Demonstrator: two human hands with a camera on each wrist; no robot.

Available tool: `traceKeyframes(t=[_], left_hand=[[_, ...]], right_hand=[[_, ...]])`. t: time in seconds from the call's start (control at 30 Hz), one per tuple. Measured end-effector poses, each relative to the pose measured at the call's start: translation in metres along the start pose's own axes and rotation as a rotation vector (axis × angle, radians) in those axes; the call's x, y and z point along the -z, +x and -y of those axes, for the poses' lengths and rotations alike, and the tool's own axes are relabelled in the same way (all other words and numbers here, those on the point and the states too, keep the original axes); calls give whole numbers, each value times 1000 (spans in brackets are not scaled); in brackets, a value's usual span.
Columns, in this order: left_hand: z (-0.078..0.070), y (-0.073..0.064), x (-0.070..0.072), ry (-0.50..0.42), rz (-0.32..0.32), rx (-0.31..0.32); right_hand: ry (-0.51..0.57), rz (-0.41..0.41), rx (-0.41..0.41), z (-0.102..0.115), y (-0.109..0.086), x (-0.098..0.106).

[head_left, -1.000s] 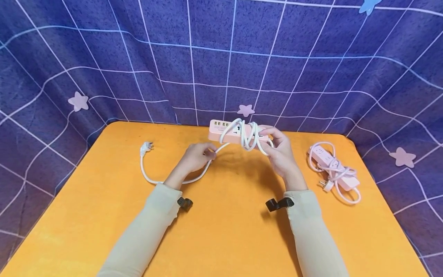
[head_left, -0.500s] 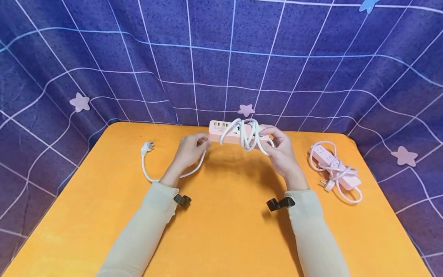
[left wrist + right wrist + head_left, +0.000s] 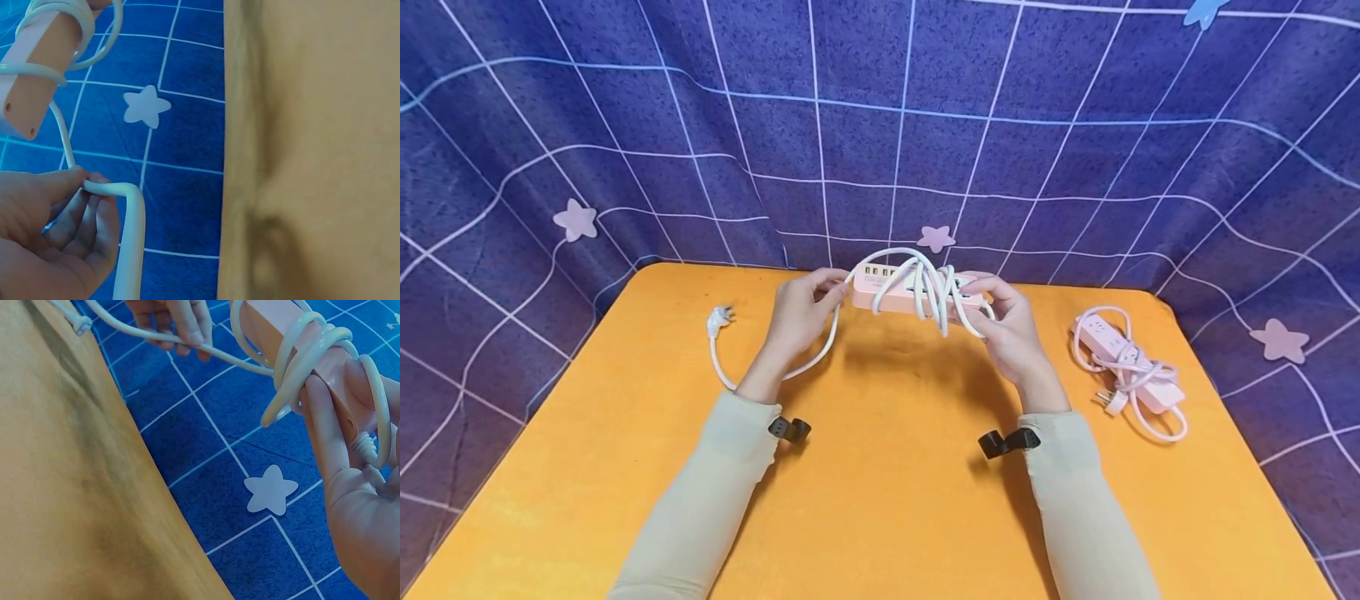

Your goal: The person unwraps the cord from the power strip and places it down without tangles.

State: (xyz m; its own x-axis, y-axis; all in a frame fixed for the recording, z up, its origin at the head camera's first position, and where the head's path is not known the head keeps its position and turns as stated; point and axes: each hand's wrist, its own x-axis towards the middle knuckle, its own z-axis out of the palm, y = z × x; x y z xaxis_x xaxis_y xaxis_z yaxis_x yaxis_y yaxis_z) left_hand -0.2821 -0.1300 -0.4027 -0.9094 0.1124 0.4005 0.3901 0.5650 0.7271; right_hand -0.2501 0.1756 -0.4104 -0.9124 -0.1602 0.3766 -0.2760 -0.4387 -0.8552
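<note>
A pink power strip (image 3: 880, 298) with a row of USB ports is held up over the far part of the table, white cord (image 3: 917, 279) looped several times round its middle and right half. My right hand (image 3: 1011, 333) grips its right end, thumb and fingers on opposite sides. Left of the strip, my left hand (image 3: 801, 312) pinches the cord between thumb and fingertips, as the left wrist view shows with the pinched cord (image 3: 103, 186). From that hand the loose cord hangs down and runs to a white plug (image 3: 720, 317) lying on the table at the left.
A second pink power strip (image 3: 1101, 337) lies on the yellow table (image 3: 895, 467) at the right, its own pink cord and plug tangled round it. A dark blue curtain (image 3: 850, 142) with pale grid lines and stars hangs behind the table's far edge.
My left hand has moved left and a little up along with the cord. A stretch of cord now arches over the strip's left half. The right hand and strip stay nearly still.
</note>
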Motion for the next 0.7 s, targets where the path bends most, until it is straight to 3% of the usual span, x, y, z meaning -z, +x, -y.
traceKeyframes(t=[0.23, 0.7], left_hand=[[-11, 1, 7, -19, -55, -12], [-32, -2, 23, -34, -148, -123]], right_hand=[[-4, -8, -8, 1, -1, -1], [-55, -36, -15, 1, -1, 1]])
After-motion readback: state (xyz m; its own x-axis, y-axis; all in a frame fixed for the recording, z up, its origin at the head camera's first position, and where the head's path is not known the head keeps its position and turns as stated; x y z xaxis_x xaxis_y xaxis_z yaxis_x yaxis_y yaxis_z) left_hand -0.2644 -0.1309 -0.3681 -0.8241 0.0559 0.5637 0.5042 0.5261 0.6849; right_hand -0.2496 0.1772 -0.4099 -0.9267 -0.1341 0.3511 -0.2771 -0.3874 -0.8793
